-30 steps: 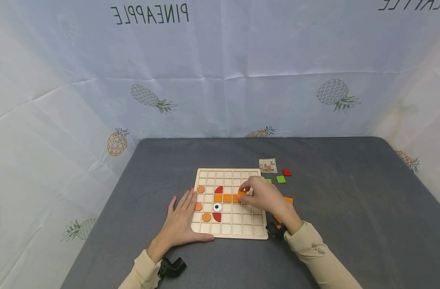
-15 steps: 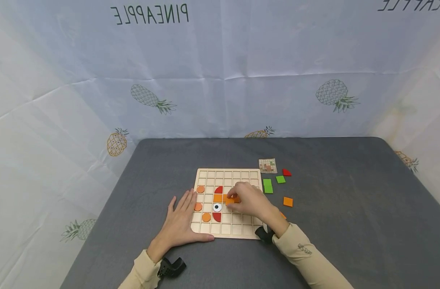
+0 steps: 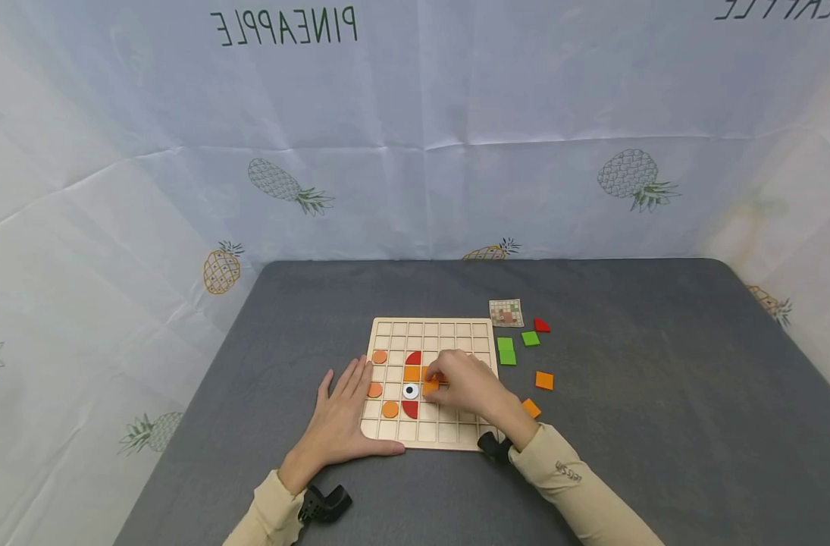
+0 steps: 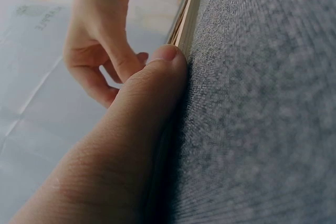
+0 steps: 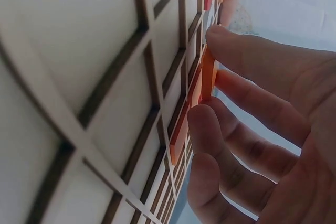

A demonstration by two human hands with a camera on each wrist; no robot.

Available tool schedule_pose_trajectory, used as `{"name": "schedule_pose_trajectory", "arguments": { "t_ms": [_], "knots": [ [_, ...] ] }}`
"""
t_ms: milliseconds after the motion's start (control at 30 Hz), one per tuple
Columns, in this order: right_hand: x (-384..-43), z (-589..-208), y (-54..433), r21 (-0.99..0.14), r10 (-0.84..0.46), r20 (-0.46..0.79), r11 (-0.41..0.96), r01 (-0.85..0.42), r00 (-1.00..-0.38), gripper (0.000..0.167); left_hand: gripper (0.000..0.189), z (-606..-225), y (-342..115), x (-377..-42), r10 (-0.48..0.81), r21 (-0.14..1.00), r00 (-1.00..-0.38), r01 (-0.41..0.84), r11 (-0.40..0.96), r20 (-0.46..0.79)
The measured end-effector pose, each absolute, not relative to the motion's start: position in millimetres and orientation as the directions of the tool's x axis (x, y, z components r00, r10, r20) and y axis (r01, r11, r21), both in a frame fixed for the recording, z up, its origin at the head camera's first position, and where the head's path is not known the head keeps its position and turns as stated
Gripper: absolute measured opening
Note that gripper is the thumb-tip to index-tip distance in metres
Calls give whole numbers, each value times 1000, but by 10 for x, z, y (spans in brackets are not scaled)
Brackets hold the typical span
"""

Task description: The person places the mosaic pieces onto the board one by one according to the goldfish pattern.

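Observation:
A wooden grid board lies on the table. My left hand rests at its left edge with straight fingers, the thumb along the front edge. My right hand pinches an orange square tile between thumb and fingers, at the cell right of the white eye tile. In the right wrist view this tile stands slightly proud of the grid. Orange squares fill part of the row above; my right hand hides some. Red quarter-circle tiles sit above and below the eye. Several orange round tiles lie leftward.
Right of the board lie green squares, a separate green tile, a red quarter-circle and two orange squares. A small printed pattern card lies by the board's far right corner. A pineapple-print curtain hangs behind the table.
My right hand has moved left and slightly nearer with the orange square tile, from the row's right end to the cell beside the eye. My left hand has stayed still.

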State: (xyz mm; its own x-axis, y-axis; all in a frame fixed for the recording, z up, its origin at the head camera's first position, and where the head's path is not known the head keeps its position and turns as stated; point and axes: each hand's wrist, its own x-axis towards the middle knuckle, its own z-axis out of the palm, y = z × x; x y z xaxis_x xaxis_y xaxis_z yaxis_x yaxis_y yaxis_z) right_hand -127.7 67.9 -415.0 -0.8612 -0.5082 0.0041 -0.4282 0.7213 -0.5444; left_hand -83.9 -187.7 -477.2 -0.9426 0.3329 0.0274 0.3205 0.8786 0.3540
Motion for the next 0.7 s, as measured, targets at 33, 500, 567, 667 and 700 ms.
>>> {"name": "schedule_pose_trajectory", "arguments": {
  "t_ms": [33, 500, 567, 667, 700],
  "knots": [
    [-1276, -4158, 674, -546, -508, 3, 721, -427, -862, 18, 145, -4772, -1878, -839, 333, 354, -942, 321, 878, 28],
    [-1266, -4192, 644, -564, -501, -6, 717, -411, -865, 18, 145, -4764, -1877, -840, 332, 351, -943, 320, 880, 26],
    [-1261, -4192, 640, -565, -504, -6, 715, -413, -864, 18, 145, -4763, -1878, -837, 333, 350, -943, 320, 881, 25],
    [-1257, -4190, 634, -564, -504, -5, 715, -414, -864, 18, 145, -4761, -1878, -831, 334, 350, -942, 320, 880, 24],
    [-1256, -4191, 632, -564, -504, -6, 715, -413, -864, 18, 145, -4761, -1877, -829, 334, 350, -942, 321, 880, 25]
  ]
}}
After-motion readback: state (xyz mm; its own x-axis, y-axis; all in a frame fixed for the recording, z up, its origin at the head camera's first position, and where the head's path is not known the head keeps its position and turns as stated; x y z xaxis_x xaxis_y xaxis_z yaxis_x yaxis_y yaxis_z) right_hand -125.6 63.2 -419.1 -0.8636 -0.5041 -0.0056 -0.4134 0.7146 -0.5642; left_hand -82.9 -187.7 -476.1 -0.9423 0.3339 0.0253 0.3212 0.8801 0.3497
